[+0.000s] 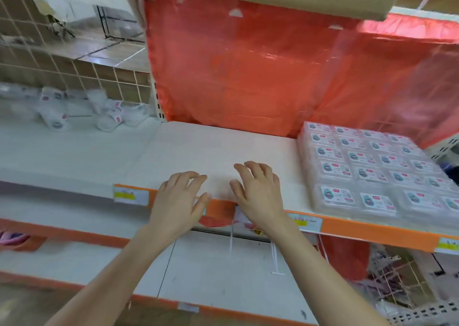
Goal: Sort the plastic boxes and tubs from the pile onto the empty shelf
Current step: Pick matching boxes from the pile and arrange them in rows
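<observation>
Head view: the job looks partly done, with flat, clear, labelled plastic boxes (pixel 372 169) set in a tidy grid on the right end of the shelf (pixel 211 147), while white tubs (pixel 109 117) lie jumbled just left of it. The left hand (pixel 178 201) and right hand (pixel 258 194) hover over the shelf's front edge, fingers loosely spread, holding nothing.

White shelf (pixel 211 147) with an orange front lip, clear labelled boxes (pixel 367 171) in neat rows on its right part
</observation>
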`<action>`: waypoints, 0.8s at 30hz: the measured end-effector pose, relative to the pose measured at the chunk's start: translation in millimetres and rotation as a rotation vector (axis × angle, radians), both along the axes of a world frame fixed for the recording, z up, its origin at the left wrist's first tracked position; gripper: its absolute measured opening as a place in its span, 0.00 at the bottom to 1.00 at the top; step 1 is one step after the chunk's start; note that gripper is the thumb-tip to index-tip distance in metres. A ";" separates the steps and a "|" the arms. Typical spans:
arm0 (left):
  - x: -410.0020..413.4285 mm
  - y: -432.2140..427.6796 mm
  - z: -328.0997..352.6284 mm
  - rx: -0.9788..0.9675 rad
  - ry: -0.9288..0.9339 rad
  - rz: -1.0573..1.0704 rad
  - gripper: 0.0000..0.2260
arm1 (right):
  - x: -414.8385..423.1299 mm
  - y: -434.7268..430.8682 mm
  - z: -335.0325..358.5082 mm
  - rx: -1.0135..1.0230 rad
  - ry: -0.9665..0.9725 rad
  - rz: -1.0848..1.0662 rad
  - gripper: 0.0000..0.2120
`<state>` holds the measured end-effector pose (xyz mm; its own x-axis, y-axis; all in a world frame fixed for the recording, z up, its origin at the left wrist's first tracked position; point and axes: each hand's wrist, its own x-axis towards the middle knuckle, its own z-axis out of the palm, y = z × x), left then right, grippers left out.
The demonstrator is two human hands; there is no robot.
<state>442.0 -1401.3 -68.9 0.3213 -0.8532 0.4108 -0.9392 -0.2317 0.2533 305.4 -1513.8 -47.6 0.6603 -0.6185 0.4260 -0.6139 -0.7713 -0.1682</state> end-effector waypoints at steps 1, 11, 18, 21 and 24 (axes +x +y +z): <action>13.5 15.3 -1.1 0.001 0.003 0.008 0.21 | 13.9 13.9 -1.1 0.007 0.012 0.005 0.19; 126.8 154.9 -7.4 0.030 0.017 0.146 0.22 | 136.7 133.1 -9.9 0.099 0.102 0.113 0.20; 172.0 221.5 -13.5 0.062 0.033 0.303 0.23 | 198.3 182.6 -7.9 0.211 0.191 0.229 0.25; 186.3 234.8 -18.4 0.083 0.026 0.358 0.22 | 223.0 193.4 -6.5 0.217 0.179 0.293 0.33; 202.0 238.4 -24.0 0.106 0.044 0.401 0.23 | 247.7 193.9 -9.2 0.218 0.259 0.332 0.23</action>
<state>644.0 -1163.0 -92.9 0.6517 -0.6940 0.3062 -0.7584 -0.6036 0.2459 553.1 -1319.9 -56.8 0.9048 -0.4127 0.1050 -0.3832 -0.8966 -0.2218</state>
